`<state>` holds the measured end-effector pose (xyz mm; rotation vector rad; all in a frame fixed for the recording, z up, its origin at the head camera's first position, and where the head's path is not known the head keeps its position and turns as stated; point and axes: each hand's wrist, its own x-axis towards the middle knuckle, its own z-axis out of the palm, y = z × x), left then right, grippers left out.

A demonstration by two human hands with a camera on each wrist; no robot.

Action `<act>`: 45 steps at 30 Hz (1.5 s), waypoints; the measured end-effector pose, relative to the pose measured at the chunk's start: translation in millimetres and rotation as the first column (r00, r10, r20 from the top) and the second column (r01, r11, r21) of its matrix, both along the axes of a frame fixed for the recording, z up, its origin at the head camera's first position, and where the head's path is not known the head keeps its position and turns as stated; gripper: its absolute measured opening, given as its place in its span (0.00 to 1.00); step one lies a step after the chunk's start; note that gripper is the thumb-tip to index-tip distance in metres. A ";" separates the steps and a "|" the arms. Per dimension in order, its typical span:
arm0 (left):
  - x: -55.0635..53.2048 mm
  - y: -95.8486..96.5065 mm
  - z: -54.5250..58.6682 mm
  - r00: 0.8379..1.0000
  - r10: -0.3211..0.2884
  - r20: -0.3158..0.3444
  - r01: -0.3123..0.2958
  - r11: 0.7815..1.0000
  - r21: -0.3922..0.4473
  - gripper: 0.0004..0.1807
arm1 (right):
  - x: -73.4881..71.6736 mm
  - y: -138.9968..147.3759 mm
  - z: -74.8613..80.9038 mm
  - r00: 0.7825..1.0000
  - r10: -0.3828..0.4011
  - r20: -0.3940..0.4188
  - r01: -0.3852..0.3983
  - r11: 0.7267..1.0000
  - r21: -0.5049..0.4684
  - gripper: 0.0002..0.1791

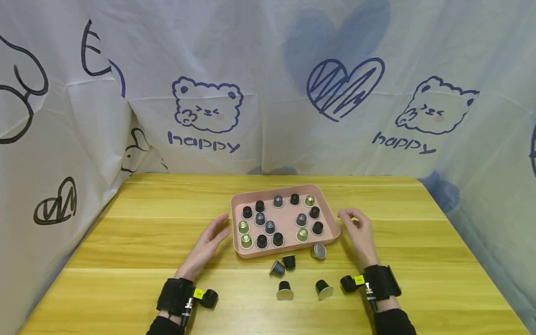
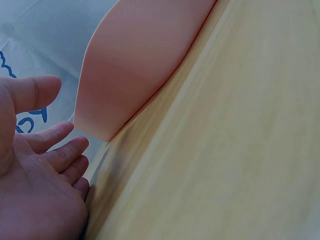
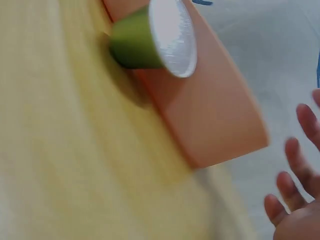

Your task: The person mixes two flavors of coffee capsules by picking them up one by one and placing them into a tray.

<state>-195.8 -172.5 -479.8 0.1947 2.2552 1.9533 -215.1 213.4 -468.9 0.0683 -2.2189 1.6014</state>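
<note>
Here, the left hand (image 1: 206, 243), loosely open and empty, sits near nine o'clock of the shallow pink rectangular tray (image 1: 286, 221) holding black, blue and green cup-shaped capsules (image 1: 270, 227); five loose capsules (image 1: 284, 293) lie on the yellow wood-grain desk (image 1: 418, 246) between six and four; the right hand (image 1: 362, 233), empty, fingers slightly bent, is by three.

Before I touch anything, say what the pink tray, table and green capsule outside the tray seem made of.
Pink tray: probably matte plastic, smooth, evenly coloured. Table: satin wood or laminate, showing grain. Green capsule: perhaps aluminium or plastic, with a soft sheen; its shiny, silvery lid suggests foil.
</note>
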 end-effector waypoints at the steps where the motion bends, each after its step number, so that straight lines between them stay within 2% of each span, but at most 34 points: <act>1: -0.2 0.1 -0.1 1.000 0.002 -0.002 -0.002 1.000 0.002 0.33 | 1.8 0.8 -3.8 0.999 -0.024 0.028 0.025 0.998 -0.055 0.17; 4: -0.7 0.1 -0.6 1.000 0.004 -0.001 -0.004 1.000 -0.003 0.33 | 5.7 1.8 -13.4 0.996 -0.052 0.073 0.065 0.980 -0.189 0.19; 8: -0.2 0.3 -1.1 1.000 0.023 0.009 -0.023 1.000 -0.007 0.31 | 7.4 1.9 -20.5 0.997 -0.026 0.071 0.045 0.957 -0.288 0.21; 14: 0.5 2.4 -0.8 0.996 0.086 -0.004 -0.086 0.996 0.032 0.28 | 7.4 2.4 -24.1 0.998 -0.020 0.054 0.037 0.943 -0.331 0.18; 19: -0.6 7.6 -0.4 0.984 0.176 -0.017 -0.175 0.983 0.045 0.25 | 7.5 2.1 -24.8 0.999 -0.026 0.035 0.036 0.944 -0.329 0.16; 21: -0.3 11.3 0.8 0.971 0.237 -0.034 -0.235 0.970 0.054 0.23 | 7.3 1.8 -24.8 0.999 -0.027 0.032 0.036 0.944 -0.328 0.16; 24: 2.0 19.8 5.1 0.940 0.326 -0.102 -0.321 0.945 0.063 0.21 | 7.3 1.9 -25.2 0.999 -0.029 0.032 0.038 0.940 -0.339 0.16; 26: 5.0 26.6 10.6 0.915 0.363 -0.177 -0.360 0.932 0.052 0.19 | 7.4 2.0 -25.5 0.999 -0.031 0.033 0.041 0.938 -0.345 0.16; 28: 7.6 33.5 16.9 0.888 0.364 -0.281 -0.374 0.927 0.018 0.18 | 7.5 2.2 -25.5 0.999 -0.032 0.032 0.041 0.936 -0.349 0.16; 30: 10.5 40.8 24.1 0.860 0.315 -0.402 -0.358 0.933 -0.035 0.19 | 7.7 2.1 -25.4 0.999 -0.034 0.031 0.043 0.938 -0.343 0.16; 32: 13.9 48.5 32.1 0.826 0.223 -0.517 -0.322 0.940 -0.109 0.19 | 7.8 2.1 -25.5 0.999 -0.037 0.031 0.045 0.941 -0.334 0.16; 35: 20.9 60.6 43.4 0.777 0.019 -0.629 -0.239 0.934 -0.266 0.21 | 8.0 2.2 -25.5 0.999 -0.039 0.030 0.047 0.944 -0.328 0.16; 36: 23.7 64.3 46.9 0.763 -0.054 -0.644 -0.210 0.922 -0.326 0.21 | 7.9 2.3 -25.6 0.999 -0.037 0.030 0.044 0.943 -0.330 0.16; 38: 28.9 70.8 52.0 0.737 -0.197 -0.647 -0.150 0.885 -0.440 0.21 | 7.6 2.6 -25.9 0.999 -0.028 0.030 0.037 0.941 -0.338 0.16; 40: 34.5 75.9 55.3 0.719 -0.318 -0.618 -0.084 0.843 -0.532 0.20 | 7.4 2.8 -26.0 0.999 -0.019 0.030 0.028 0.937 -0.348 0.16; 43: 41.6 81.5 58.2 0.713 -0.451 -0.536 0.011 0.772 -0.635 0.19 | 7.0 3.4 -26.4 1.000 -0.013 0.025 0.021 0.935 -0.355 0.16; 45: 44.8 83.7 58.3 0.716 -0.504 -0.484 0.056 0.732 -0.679 0.18 | 6.7 3.9 -26.7 1.000 -0.013 0.017 0.019 0.936 -0.350 0.16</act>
